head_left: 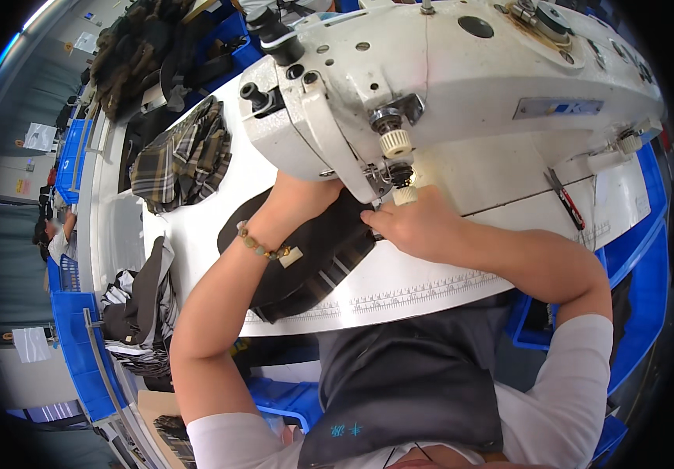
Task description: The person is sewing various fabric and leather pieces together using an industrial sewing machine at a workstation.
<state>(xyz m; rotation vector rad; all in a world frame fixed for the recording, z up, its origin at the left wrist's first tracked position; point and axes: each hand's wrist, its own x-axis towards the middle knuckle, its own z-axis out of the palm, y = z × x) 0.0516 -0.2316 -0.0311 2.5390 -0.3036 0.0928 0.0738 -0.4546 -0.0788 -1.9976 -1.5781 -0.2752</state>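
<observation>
A dark cloth piece (317, 242) with a plaid edge and a small pale label lies on the white sewing table (384, 293), under the head of a white sewing machine (446, 70). My left hand (305, 197), with a beaded bracelet at its wrist, rests over the cloth's far part. Its fingers disappear behind the machine head. On the other side of the needle area, my right hand (423, 223) pinches the cloth's right edge between thumb and fingers. The machine partly covers the spot between both hands.
Plaid cloth pieces (184, 156) are heaped at the table's far left. Nearer, a stack of dark and striped cloth (137, 309) lies beside the table. Red-and-black thread snips (565, 199) rest on the right. Blue bins (638, 313) flank the table; a ruler strip (423, 293) runs along its front.
</observation>
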